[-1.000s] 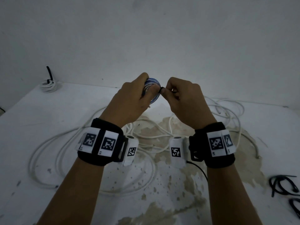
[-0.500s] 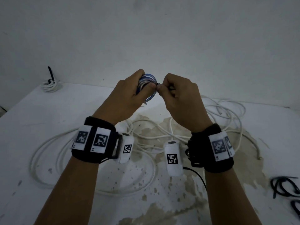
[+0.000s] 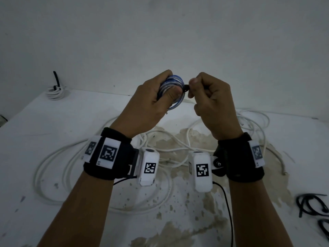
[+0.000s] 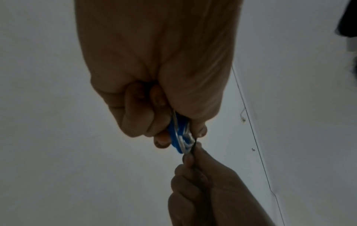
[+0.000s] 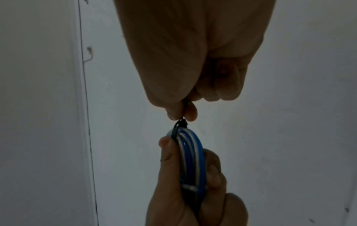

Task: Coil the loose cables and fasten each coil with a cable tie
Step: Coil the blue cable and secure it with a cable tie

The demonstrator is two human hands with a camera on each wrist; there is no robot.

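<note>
My left hand (image 3: 165,90) grips a small blue and white cable coil (image 3: 175,82), held up above the table; the coil (image 5: 190,146) shows edge-on in the right wrist view. A black cable tie (image 5: 178,126) wraps round the coil's rim. My right hand (image 3: 193,86) pinches the tie's tail between thumb and forefinger, right beside the coil. In the left wrist view the coil (image 4: 179,137) sticks out below my curled fingers and the tie (image 4: 193,146) runs into the right hand's pinch. Long loose white cables (image 3: 74,157) lie spread on the table below.
A tied white coil (image 3: 56,90) with a black tie tail standing up sits at the table's far left corner. Black cable ties (image 3: 313,205) lie at the right edge. The white table (image 3: 35,122) is stained in the middle and meets a plain wall.
Both hands have risen a little and moved apart slightly. The right hand has pulled the tie's tail to the right, away from the coil.
</note>
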